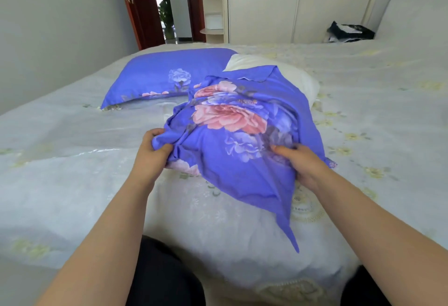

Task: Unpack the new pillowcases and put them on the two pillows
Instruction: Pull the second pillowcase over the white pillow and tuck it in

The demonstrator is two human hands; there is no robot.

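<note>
Fingers of the left hand (155, 150) are curled round a bunched edge of the blue floral pillowcase (232, 131), while its other side is pinched by the right hand (300, 162). The pillowcase is draped partly over a white pillow (300, 80) on the bed (72, 160). Beside it, a covered pillow (169, 75) is laid. Beyond are seen a wardrobe (264, 16) and an open red door (138, 4).

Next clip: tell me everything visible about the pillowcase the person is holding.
The pillowcase is blue-violet, thin-looking cloth printed with large pink and pale-violet flowers. It lies rumpled and slack, draped over the white pillow, whose far end shows bare. The left hand grips a bunched near corner; the right hand holds the near right edge. A loose pointed corner trails toward the person across the bedspread.
</note>
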